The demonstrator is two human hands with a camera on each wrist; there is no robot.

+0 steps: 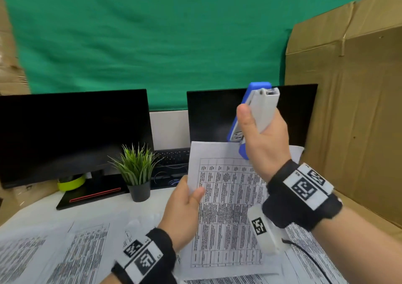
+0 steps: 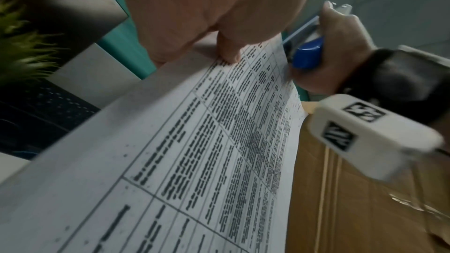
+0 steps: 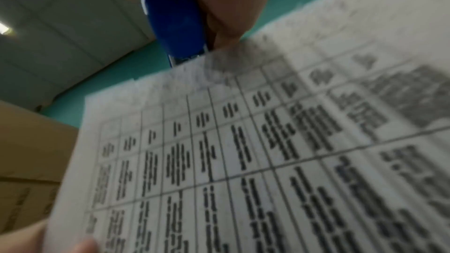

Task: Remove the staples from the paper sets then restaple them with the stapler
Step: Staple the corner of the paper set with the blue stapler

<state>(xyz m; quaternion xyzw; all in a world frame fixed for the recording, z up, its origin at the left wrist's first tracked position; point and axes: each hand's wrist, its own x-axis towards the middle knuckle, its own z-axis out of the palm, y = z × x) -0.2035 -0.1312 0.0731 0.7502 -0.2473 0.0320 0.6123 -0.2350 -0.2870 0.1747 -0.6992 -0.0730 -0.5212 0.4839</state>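
Note:
My left hand (image 1: pixel 187 199) holds a printed paper set (image 1: pixel 226 207) upright above the desk, thumb on the front of its left edge. My right hand (image 1: pixel 261 135) grips a blue and white stapler (image 1: pixel 256 109), nose pointing down over the set's top right corner. In the left wrist view the paper set (image 2: pixel 219 141) runs diagonally, with the stapler (image 2: pixel 308 53) at its far corner. In the right wrist view the stapler (image 3: pixel 175 24) meets the top edge of the paper set (image 3: pixel 243 151); whether its mouth encloses the corner is blurred.
More printed sheets (image 1: pixel 65 251) lie spread over the white desk. A potted green plant (image 1: pixel 137 170) stands ahead of my left hand, in front of two dark monitors (image 1: pixel 71 135) and a keyboard (image 1: pixel 174 157). A tall cardboard box (image 1: pixel 352 114) walls the right side.

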